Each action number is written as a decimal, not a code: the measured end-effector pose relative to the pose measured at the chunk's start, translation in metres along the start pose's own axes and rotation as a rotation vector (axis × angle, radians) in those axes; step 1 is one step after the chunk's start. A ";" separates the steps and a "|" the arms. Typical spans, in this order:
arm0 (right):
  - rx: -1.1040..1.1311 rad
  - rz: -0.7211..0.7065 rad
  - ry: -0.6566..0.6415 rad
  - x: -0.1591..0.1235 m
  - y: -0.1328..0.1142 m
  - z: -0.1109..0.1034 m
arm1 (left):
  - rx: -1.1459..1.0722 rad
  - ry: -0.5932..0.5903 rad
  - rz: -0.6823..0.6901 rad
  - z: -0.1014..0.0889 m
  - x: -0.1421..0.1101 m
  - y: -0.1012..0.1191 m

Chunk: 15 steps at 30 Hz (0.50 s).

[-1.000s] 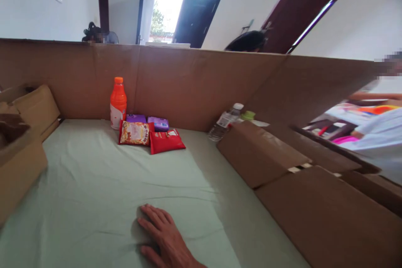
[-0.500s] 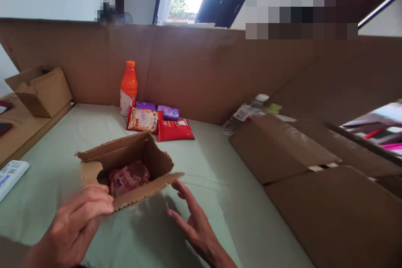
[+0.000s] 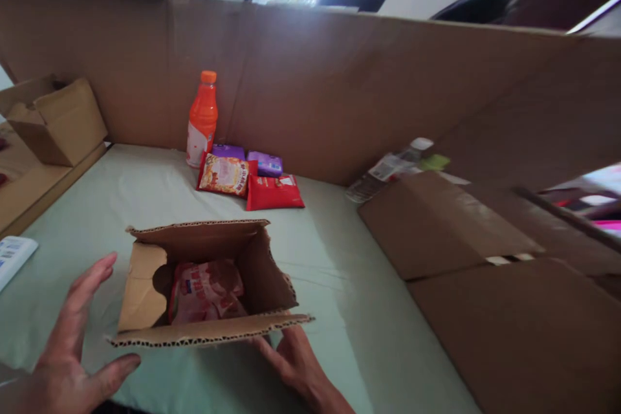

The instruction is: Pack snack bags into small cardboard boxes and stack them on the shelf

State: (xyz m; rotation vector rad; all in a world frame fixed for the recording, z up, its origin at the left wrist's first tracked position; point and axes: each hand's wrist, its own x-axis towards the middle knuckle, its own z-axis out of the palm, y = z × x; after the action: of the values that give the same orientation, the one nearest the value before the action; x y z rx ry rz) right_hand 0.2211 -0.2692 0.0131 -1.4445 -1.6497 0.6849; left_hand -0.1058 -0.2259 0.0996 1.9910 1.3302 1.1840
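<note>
A small open cardboard box (image 3: 252, 265) stands on the pale green cloth (image 3: 339, 272) in front of me, flaps spread. Inside it lies a red and white snack packet (image 3: 206, 288). My left hand (image 3: 72, 349) hovers open just left of the box, fingers spread, not touching it. My right hand (image 3: 295, 362) sits under the box's near flap at the lower right, fingers extended against the cardboard. Farther back stand an orange drink bottle (image 3: 202, 118), an orange-yellow snack packet (image 3: 224, 174), a red packet (image 3: 274, 193) and two purple packets (image 3: 264, 163).
A tall cardboard wall (image 3: 339, 90) rings the back and right. Flat cardboard boxes (image 3: 446, 226) lie at the right, with a clear water bottle (image 3: 388, 168) lying behind them. Another open carton (image 3: 53, 119) sits at the left, and a white object (image 3: 12, 255) lies at the left edge.
An open box with a packet inside came onto the cloth and was set down closer to me. My left hand let go of it and opened; my right hand moved under its near flap.
</note>
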 end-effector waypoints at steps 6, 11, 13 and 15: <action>-0.003 -0.039 0.078 0.003 0.014 0.009 | -0.167 -0.038 -0.292 0.052 0.005 -0.012; -0.096 0.023 0.139 -0.009 0.030 -0.006 | -0.265 -0.071 -0.285 0.080 0.028 0.005; -0.140 0.008 0.089 -0.008 0.034 -0.022 | -0.254 -0.040 -0.250 0.086 0.033 0.003; -0.185 -0.038 0.029 0.004 0.037 -0.045 | -0.223 -0.001 -0.207 0.091 0.033 -0.007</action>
State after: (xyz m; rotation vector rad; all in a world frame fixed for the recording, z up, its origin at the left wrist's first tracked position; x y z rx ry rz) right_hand 0.2787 -0.2630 0.0065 -1.5406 -1.7510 0.4981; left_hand -0.0263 -0.1856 0.0602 1.6555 1.3057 1.1762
